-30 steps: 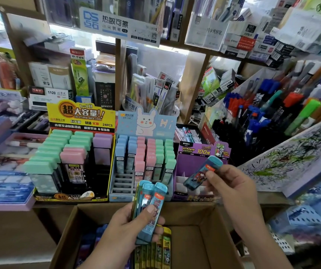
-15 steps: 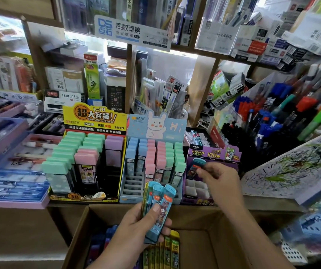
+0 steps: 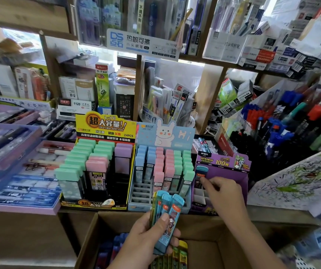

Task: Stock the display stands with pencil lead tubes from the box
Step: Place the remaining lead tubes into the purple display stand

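**Left hand** (image 3: 146, 235): low centre, above the box. Fingers and thumb are curled round a bundle of tubes (image 3: 168, 214), which are blue-capped, upright and slightly fanned. At least three caps show, with a yellow-green edge behind them; the full count is unclear. The lower ends are hidden by the fingers.

**Right hand** (image 3: 222, 193): reached forward to the purple stand (image 3: 225, 171). Thumb and forefinger pinch a single tube (image 3: 200, 172), blue-capped and upright at the stand's back left corner. Its foot is hidden behind the fingertips, so how deep it sits in a slot cannot be told. The other fingers are curled.

**Purple stand**: rightmost of three on the shelf (image 3: 268, 211). Its white grid of slots is partly covered by the right hand and wrist.

**Blue stand** (image 3: 165, 133): in the middle, with a rabbit header. It holds rows of blue, pink and green caps, with open slots showing in front. The bundle hides part of its front.

**Yellow stand** (image 3: 105, 126): on the left, holding wider cases with green, pink and purple caps.

**Box** (image 3: 90, 237): brown cardboard, open, below the shelf edge and cut off by the bottom of the frame. Loose tubes (image 3: 179, 254) in yellow lie inside under the left hand. Darker ones further left are too blurred to identify.

**Marker pens** (image 3: 272, 121): on the right, crowded and blurred.

**Purple trays** (image 3: 10, 152): on the left, cut off by the frame edge.
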The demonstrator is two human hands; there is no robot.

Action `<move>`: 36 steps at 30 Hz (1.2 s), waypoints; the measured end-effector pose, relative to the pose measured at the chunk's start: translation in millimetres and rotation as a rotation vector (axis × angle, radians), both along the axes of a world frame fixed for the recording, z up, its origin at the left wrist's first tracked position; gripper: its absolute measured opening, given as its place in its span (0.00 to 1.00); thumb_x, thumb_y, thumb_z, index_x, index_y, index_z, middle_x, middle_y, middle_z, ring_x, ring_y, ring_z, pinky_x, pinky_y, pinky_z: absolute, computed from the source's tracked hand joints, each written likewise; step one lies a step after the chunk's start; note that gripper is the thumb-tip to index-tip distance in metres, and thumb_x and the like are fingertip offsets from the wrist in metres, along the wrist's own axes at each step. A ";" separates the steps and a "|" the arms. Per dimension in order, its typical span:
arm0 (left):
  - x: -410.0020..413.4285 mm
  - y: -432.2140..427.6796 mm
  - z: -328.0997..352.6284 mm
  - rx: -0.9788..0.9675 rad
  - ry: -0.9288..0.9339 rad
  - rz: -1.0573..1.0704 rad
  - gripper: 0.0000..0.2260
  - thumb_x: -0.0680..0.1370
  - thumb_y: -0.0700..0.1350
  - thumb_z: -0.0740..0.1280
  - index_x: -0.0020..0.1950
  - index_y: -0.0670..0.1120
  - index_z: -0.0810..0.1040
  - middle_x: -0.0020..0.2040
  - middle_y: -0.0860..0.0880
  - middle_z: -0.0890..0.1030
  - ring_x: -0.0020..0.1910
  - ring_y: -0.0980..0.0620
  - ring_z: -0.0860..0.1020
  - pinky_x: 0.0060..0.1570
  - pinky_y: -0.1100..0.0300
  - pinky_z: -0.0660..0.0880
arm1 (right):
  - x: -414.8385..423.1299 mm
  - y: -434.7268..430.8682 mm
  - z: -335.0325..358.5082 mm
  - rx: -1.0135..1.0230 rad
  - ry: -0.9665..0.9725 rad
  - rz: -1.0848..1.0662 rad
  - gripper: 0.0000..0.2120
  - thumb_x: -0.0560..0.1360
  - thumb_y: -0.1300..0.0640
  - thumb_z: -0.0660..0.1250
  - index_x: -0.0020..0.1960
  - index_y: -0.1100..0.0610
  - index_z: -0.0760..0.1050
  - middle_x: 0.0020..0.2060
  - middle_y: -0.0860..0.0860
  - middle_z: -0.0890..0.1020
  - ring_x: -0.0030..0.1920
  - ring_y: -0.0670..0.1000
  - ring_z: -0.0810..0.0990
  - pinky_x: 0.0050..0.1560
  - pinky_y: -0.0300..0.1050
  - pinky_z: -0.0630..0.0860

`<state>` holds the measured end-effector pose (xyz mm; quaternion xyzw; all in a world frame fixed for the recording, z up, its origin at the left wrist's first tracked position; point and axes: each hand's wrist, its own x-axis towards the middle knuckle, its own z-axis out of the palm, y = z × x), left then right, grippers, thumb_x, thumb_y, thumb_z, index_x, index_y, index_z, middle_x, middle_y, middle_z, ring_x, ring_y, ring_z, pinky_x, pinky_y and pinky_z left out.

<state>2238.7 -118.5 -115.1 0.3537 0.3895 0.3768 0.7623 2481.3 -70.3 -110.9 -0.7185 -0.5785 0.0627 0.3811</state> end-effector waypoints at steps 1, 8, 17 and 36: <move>-0.3 -0.1 0.8 0.000 -0.005 -0.003 0.19 0.71 0.50 0.71 0.60 0.44 0.81 0.45 0.34 0.85 0.37 0.43 0.83 0.34 0.55 0.78 | 0.6 0.1 0.2 0.001 0.005 0.008 0.23 0.79 0.48 0.70 0.27 0.52 0.72 0.21 0.45 0.74 0.22 0.45 0.70 0.26 0.38 0.64; -1.5 -1.0 6.5 -0.018 -0.030 -0.031 0.20 0.72 0.49 0.70 0.61 0.42 0.81 0.45 0.33 0.85 0.38 0.42 0.83 0.34 0.55 0.78 | 3.2 -2.2 0.1 0.011 0.005 0.027 0.20 0.79 0.50 0.72 0.29 0.51 0.76 0.23 0.45 0.76 0.23 0.45 0.71 0.26 0.37 0.64; -5.9 1.5 11.0 -0.072 -0.123 -0.087 0.09 0.75 0.41 0.70 0.51 0.40 0.87 0.48 0.27 0.83 0.38 0.37 0.83 0.34 0.53 0.79 | -1.9 -26.3 17.0 0.065 0.005 -0.047 0.08 0.76 0.54 0.74 0.39 0.48 0.82 0.35 0.39 0.83 0.44 0.37 0.80 0.37 0.32 0.73; 1.2 -6.2 5.9 -0.061 -0.157 -0.076 0.13 0.73 0.43 0.72 0.57 0.48 0.87 0.56 0.35 0.85 0.52 0.35 0.85 0.47 0.45 0.83 | -54.2 -76.6 13.8 -0.306 0.827 0.267 0.18 0.64 0.42 0.81 0.43 0.55 0.86 0.36 0.59 0.86 0.32 0.51 0.80 0.30 0.41 0.75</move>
